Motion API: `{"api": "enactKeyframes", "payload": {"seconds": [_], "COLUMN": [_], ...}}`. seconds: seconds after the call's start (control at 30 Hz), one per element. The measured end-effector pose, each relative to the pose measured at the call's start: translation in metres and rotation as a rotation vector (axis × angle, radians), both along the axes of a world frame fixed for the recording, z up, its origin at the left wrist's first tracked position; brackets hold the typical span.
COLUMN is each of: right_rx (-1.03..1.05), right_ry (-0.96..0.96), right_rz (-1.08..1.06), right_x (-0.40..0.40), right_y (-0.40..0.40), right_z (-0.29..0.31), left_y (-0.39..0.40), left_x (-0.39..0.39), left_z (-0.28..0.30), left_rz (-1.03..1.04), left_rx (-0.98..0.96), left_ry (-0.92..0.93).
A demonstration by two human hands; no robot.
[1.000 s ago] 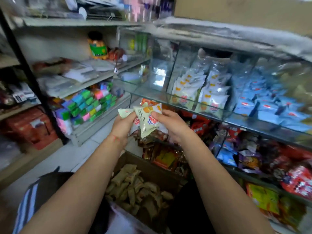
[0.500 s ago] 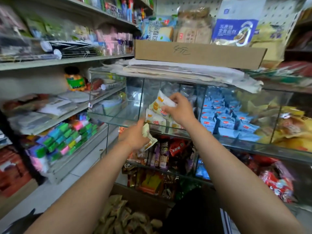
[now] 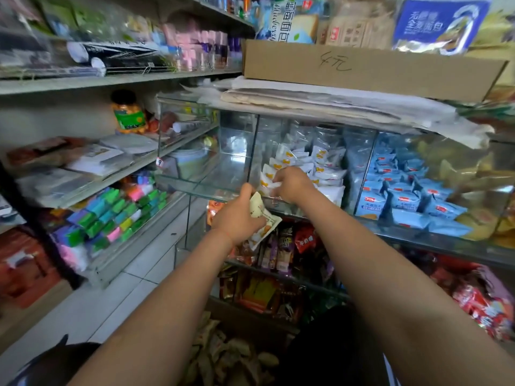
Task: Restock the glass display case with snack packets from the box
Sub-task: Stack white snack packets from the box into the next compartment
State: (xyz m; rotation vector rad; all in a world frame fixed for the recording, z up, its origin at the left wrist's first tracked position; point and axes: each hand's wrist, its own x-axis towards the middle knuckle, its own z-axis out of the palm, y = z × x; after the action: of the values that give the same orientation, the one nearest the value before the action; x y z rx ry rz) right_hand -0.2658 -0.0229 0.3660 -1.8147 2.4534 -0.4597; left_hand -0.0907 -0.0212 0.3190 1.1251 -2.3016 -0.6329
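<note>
Snack packets (image 3: 302,167), white crinkly plastic pillows with orange print, lie heaped in the second bay of the glass display case (image 3: 237,151). Half a second ago my right hand (image 3: 291,183) held one up high; now it has dropped to the front of the heap, fingers curled round a packet at the shelf's lip. My left hand (image 3: 239,218) has hardly moved, staying just below the glass edge and gripping a few flat, glossy packets (image 3: 263,221). The cardboard box (image 3: 223,355) sits below, filled with tan wrappers.
</note>
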Motion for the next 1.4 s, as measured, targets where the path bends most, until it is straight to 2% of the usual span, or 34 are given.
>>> {"api": "enactKeyframes", "payload": {"seconds": [0.13,0.33,0.47,0.57,0.63,0.73,0.8,0.83,0.9,0.97,1.03,1.1,1.17,1.23,1.3,1.4], "right_rx": [0.059,0.177,0.198,0.217,0.11,-0.213,-0.301,-0.254,-0.008,0.18,0.198,0.129,0.003,-0.173,-0.291,-0.293], "right_ry": [0.111,0.277,0.306,0.248,0.144,-0.152,-0.346,-0.435,-0.521,-0.441,-0.326,-0.341,-0.422,-0.555,-0.791,-1.131], "right_rz": [-0.075,-0.074,-0.055,-0.012,0.011,0.036,0.086,0.148,0.273,0.325,0.322,0.317,0.285,0.206,0.106,0.043], "right_x": [-0.003,0.0,0.0,-0.002,-0.004,-0.003,-0.001,0.001,0.006,0.007,0.001,-0.008,-0.019,-0.03,-0.039,-0.042], "right_y": [-0.011,-0.023,-0.021,-0.013,-0.005,0.011,0.026,0.034,0.052,0.065,0.07,0.073,0.075,0.076,0.074,0.075], "right_z": [0.0,0.01,0.01,0.019,0.028,0.04,0.053,0.06,0.071,0.075,0.076,0.077,0.077,0.074,0.069,0.063], "left_y": [-0.003,-0.008,-0.013,-0.012,-0.008,0.002,0.007,0.009,0.012,0.016,0.02,0.024,0.026,0.025,0.029,0.035], "left_x": [0.002,0.0,0.003,0.011,0.014,0.013,0.008,0.004,-0.005,-0.014,-0.023,-0.033,-0.042,-0.049,-0.053,-0.058], "left_z": [-0.002,0.0,0.006,0.013,0.017,0.023,0.028,0.031,0.039,0.048,0.056,0.06,0.064,0.066,0.065,0.057], "left_rz": [-0.029,-0.041,-0.097,-0.155,-0.154,-0.088,-0.057,-0.05,-0.053,-0.057,-0.057,-0.006,0.068,0.077,0.009,-0.093], "left_rx": [0.011,0.024,0.163,0.322,0.39,0.446,0.437,0.417,0.359,0.287,0.23,0.196,0.277,0.471,0.62,0.713], "left_ry": [0.016,0.002,0.065,0.214,0.363,0.596,0.669,0.67,0.663,0.675,0.692,0.721,0.836,0.959,0.924,0.83]}}
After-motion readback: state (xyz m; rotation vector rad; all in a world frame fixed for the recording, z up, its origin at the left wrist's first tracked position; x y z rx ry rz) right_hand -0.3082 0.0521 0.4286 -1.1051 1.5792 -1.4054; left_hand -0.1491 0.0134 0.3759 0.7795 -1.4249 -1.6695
